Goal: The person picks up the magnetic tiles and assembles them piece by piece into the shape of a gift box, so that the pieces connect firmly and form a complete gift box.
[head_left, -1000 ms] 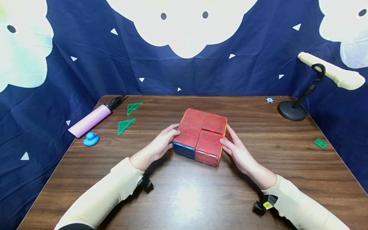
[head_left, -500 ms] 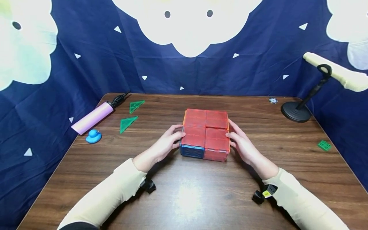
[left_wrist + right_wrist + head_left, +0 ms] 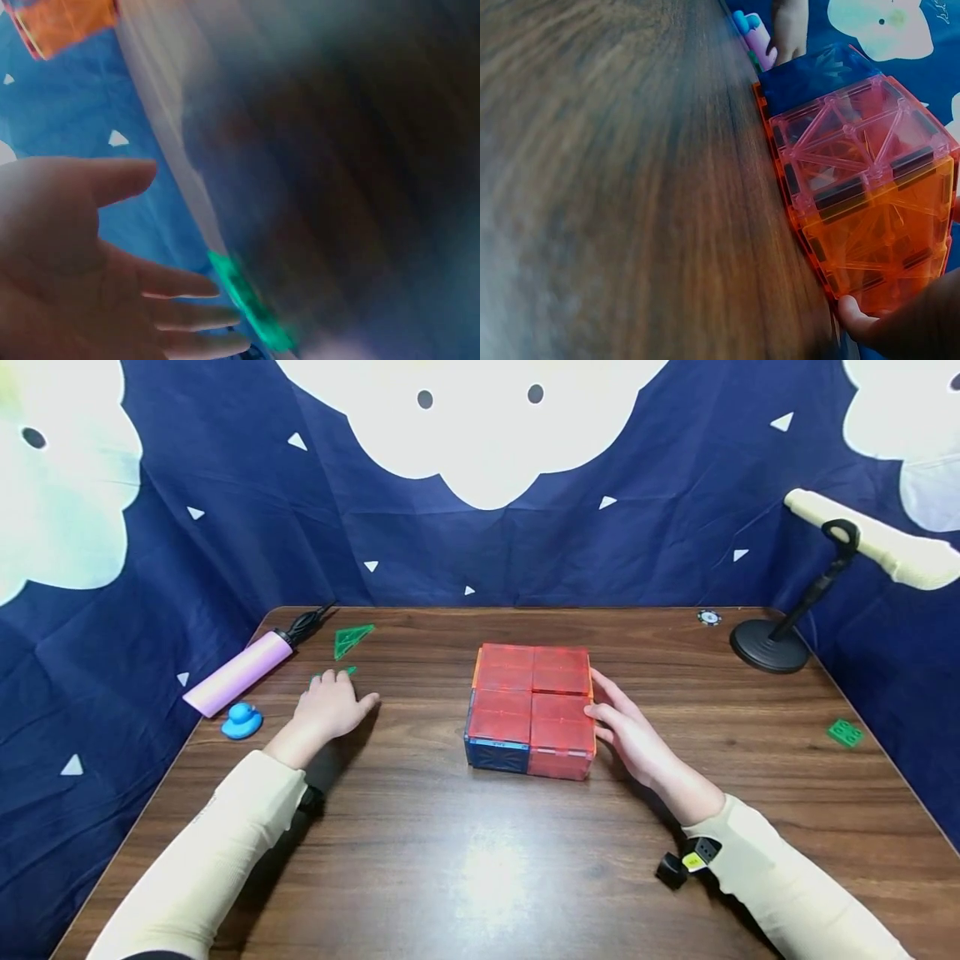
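A low box of translucent magnetic tiles (image 3: pixel 504 714) stands mid-table, with red tiles on top and blue and red ones facing me. My right hand (image 3: pixel 633 747) touches its right side, thumb at the top edge and fingers extended along the wall. Orange and pink tiles (image 3: pixel 881 225) form that side in the right wrist view. Away to the left, my left hand (image 3: pixel 330 708) reaches palm down with fingers extended and thumb spread. It covers most of a green triangular tile (image 3: pixel 351 670). In the left wrist view that tile (image 3: pixel 251 304) lies just beyond the fingertips.
A second green triangular tile (image 3: pixel 352 640) lies farther back. At left are a pink hand pump (image 3: pixel 240 675) and a blue rubber duck (image 3: pixel 242 721). A black stand (image 3: pixel 772 645), a poker chip (image 3: pixel 708 617) and a green toy brick (image 3: pixel 845 732) are at right.
Between the first two frames both hands turned the box until its front faces me squarely. Since then my left hand has let go and moved left over the green triangular tile; my right hand stays.
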`<state>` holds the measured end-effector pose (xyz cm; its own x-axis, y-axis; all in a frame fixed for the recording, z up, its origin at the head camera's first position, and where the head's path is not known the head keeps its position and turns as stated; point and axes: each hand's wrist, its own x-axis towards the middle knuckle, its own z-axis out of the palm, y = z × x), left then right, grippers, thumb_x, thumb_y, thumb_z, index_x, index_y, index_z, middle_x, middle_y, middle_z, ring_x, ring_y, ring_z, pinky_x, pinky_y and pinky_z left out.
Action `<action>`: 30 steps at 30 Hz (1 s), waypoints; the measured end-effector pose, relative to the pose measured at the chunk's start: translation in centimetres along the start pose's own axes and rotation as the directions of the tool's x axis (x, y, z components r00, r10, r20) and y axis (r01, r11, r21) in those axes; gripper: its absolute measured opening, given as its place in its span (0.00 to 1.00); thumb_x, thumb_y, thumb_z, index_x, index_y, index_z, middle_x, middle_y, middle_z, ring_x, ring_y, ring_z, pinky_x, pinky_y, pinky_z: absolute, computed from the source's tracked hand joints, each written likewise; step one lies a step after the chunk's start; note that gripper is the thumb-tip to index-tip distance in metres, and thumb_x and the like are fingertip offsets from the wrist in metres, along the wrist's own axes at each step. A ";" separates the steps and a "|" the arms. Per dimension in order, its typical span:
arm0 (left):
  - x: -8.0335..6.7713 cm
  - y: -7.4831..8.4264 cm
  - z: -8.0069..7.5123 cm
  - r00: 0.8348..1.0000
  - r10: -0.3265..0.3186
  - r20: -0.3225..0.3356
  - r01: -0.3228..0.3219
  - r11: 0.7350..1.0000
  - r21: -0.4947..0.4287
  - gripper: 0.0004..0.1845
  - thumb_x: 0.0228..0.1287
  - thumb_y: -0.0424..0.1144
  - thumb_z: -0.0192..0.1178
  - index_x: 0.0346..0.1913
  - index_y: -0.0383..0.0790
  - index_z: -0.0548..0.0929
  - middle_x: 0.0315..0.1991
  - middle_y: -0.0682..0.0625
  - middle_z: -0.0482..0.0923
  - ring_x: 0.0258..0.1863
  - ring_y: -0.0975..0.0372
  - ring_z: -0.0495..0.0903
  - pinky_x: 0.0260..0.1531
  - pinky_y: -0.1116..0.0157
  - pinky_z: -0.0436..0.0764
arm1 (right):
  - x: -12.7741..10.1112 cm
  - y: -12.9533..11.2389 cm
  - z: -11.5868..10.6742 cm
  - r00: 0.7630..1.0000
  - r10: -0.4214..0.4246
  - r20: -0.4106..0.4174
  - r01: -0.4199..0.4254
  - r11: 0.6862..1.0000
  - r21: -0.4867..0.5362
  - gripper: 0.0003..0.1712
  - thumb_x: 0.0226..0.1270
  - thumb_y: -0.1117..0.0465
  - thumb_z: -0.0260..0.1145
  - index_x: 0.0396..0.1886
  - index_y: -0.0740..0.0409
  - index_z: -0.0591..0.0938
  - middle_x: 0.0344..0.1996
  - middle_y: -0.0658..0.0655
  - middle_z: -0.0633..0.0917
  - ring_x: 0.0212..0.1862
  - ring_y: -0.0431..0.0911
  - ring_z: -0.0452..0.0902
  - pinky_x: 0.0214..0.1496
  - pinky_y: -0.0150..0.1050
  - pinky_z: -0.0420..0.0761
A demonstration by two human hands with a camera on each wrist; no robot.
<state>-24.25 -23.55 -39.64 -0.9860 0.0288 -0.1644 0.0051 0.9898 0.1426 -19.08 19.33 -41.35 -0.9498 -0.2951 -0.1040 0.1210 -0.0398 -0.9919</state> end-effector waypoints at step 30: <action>-0.6 4.4 1.3 0.958 0.286 -0.001 -0.286 0.955 -0.076 0.31 0.68 0.44 0.67 0.67 0.27 0.75 0.60 0.30 0.74 0.60 0.37 0.71 0.60 0.42 0.70 | 0.0 0.2 -0.2 1.000 -0.007 0.017 0.007 1.000 0.007 0.40 0.79 0.62 0.51 0.84 0.54 0.47 0.80 0.62 0.53 0.72 0.52 0.61 0.59 0.30 0.75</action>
<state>-23.46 -19.04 -40.19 -0.9433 0.3109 -0.1159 0.2738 0.9266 0.2576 -19.12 19.51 -41.55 -0.9457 -0.3106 -0.0956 0.1163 -0.0490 -0.9920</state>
